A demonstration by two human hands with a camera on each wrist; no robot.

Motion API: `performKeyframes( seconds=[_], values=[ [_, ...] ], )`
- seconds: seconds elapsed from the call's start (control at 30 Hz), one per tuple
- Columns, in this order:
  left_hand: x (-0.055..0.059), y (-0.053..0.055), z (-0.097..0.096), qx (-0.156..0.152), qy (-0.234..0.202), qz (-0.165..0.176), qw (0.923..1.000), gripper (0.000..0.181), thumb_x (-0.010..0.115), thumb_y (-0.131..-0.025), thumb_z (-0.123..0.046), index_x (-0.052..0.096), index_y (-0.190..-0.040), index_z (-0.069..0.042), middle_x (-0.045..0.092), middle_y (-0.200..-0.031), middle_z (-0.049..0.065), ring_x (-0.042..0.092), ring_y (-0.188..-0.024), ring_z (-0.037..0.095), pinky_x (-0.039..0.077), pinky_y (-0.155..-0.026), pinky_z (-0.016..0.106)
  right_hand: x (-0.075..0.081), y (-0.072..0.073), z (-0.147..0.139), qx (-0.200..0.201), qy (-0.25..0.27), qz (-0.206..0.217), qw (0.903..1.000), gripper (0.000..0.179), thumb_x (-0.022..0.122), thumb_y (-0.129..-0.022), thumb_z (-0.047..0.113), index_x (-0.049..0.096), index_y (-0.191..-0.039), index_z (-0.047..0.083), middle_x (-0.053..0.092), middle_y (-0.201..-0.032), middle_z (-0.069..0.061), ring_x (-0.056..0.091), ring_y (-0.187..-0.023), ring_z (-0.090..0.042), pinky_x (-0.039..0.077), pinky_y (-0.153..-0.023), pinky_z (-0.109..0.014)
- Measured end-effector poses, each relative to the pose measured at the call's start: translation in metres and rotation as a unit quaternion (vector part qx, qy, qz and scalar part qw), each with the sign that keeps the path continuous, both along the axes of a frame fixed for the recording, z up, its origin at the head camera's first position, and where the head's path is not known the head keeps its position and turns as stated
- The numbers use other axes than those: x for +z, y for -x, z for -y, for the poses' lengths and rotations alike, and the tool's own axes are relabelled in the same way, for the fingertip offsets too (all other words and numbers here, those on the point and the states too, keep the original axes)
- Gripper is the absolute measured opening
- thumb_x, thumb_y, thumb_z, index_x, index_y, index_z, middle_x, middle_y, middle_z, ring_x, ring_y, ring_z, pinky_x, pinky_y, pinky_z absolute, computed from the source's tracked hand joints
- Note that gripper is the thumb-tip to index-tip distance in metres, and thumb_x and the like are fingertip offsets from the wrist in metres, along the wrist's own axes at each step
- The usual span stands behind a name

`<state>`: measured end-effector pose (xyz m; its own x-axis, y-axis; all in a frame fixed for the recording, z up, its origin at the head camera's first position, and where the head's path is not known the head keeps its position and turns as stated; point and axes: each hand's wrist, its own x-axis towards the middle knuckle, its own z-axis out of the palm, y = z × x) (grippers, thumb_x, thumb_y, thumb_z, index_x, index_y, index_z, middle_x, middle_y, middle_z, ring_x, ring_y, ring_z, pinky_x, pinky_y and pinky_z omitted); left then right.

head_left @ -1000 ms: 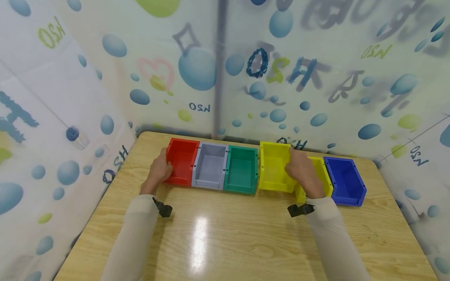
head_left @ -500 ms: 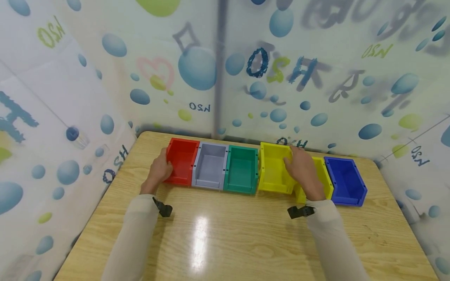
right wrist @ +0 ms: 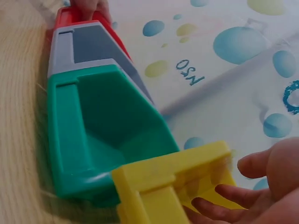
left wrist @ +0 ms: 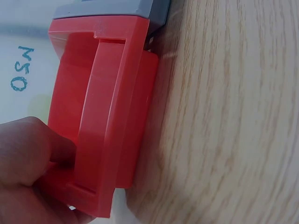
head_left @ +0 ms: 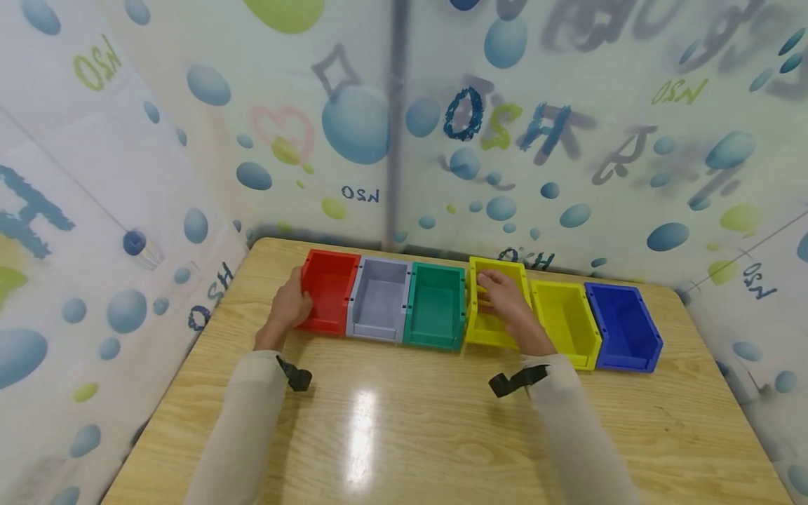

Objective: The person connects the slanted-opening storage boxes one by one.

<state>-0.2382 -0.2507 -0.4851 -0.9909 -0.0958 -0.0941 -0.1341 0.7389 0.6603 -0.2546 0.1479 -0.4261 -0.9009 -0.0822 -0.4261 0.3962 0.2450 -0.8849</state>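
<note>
Six-sided clutter aside, a red plastic bin [head_left: 331,298] stands at the left end of a row along the table's back. My left hand [head_left: 290,306] grips its left wall, thumb inside the bin [left wrist: 91,116] and fingers outside. Over the left yellow bin [head_left: 481,331] is my right hand [head_left: 513,306]. In the right wrist view, its fingers [right wrist: 224,212] are loosely spread within that yellow bin [right wrist: 154,186], with the thumb apart and nothing held. Whether the fingertips touch the bin's inside, I cannot tell.
Between the red and yellow bins stand a grey bin [head_left: 380,298] and a green bin [head_left: 437,308]. Right of my right hand are another yellow bin [head_left: 564,322] and a blue bin [head_left: 625,328]. A patterned curtain [head_left: 429,175] hangs behind the wooden table [head_left: 416,421].
My right hand has let go of the left yellow bin's right wall and moved left over its inside, uncovering the other yellow bin. The left hand stays on the red bin.
</note>
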Motion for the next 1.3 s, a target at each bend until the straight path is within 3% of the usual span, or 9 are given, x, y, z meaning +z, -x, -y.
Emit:
performKeyframes(
  seconds=[0.53,0.63,0.83,1.17,1.3],
  values=[
    [-0.003,-0.001,0.002,0.001,-0.001,-0.005,1.0000,0.058,0.038,-0.094,0.000,0.023,-0.150,0.003,0.049,-0.137,0.034,0.052,-0.120,0.048,0.042,-0.102,0.058,-0.015,0.002,0.008,-0.022,0.005,0.020,0.9995,0.048,0.043,-0.106,0.035,0.038,-0.151,0.022,0.044,-0.149,-0.009,0.049,-0.129,-0.033,0.045,-0.104,-0.048],
    [-0.004,-0.001,0.002,0.004,0.000,-0.006,1.0000,0.057,0.038,-0.094,0.001,0.024,-0.149,0.003,0.050,-0.136,0.034,0.053,-0.119,0.048,0.042,-0.101,0.058,-0.024,0.003,0.010,-0.017,-0.005,0.017,0.9997,0.048,0.042,-0.106,0.034,0.037,-0.152,0.019,0.044,-0.148,-0.012,0.049,-0.127,-0.034,0.048,-0.098,-0.046],
    [-0.004,0.001,-0.002,-0.002,-0.006,0.000,1.0000,0.057,0.037,-0.095,0.000,0.023,-0.150,0.002,0.050,-0.137,0.033,0.053,-0.121,0.047,0.042,-0.102,0.058,-0.046,0.004,0.007,-0.032,-0.009,0.056,0.9979,0.049,0.043,-0.105,0.036,0.037,-0.151,0.020,0.042,-0.149,-0.008,0.047,-0.125,-0.031,0.051,-0.089,-0.039],
    [0.001,0.000,-0.002,0.006,-0.007,-0.004,1.0000,0.057,0.038,-0.094,0.000,0.024,-0.150,0.002,0.050,-0.136,0.034,0.053,-0.120,0.048,0.042,-0.101,0.058,-0.043,0.005,0.007,-0.036,-0.007,0.048,0.9982,0.049,0.046,-0.104,0.038,0.042,-0.149,0.020,0.045,-0.149,-0.007,0.050,-0.125,-0.029,0.053,-0.080,-0.033],
    [0.001,0.000,-0.001,0.005,-0.009,-0.004,0.9999,0.056,0.038,-0.094,0.000,0.025,-0.149,0.002,0.050,-0.137,0.033,0.052,-0.120,0.047,0.042,-0.101,0.058,-0.042,0.004,0.007,-0.036,-0.001,0.047,0.9982,0.049,0.047,-0.104,0.038,0.042,-0.149,0.019,0.043,-0.150,-0.008,0.049,-0.126,-0.029,0.054,-0.083,-0.034]
  ],
)
